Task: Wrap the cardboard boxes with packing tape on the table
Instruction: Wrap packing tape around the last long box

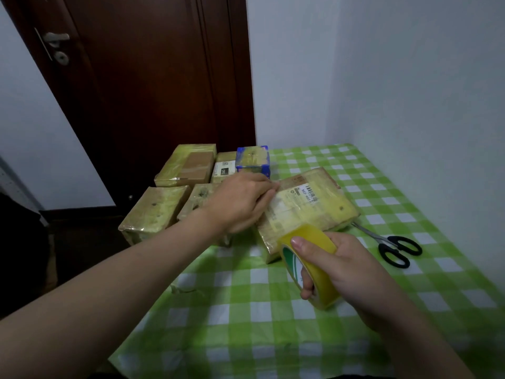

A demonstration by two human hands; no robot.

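A flat cardboard box (314,206) with a barcode label lies at the table's middle, glossy with yellowish tape. My left hand (240,201) rests palm down on its left end, fingers pressed flat against the taped top. My right hand (344,266) grips a roll of yellow packing tape (311,265) at the box's near corner, thumb on the roll's outer face and fingers through the core. Whether a strip runs from roll to box I cannot tell.
Several taped boxes (155,212) crowd the table's left edge, one with blue edges (252,160) at the back. Black-handled scissors (393,246) lie right of the box. The green checked tablecloth (273,318) covers the table; a dark door (150,77) and white walls stand behind.
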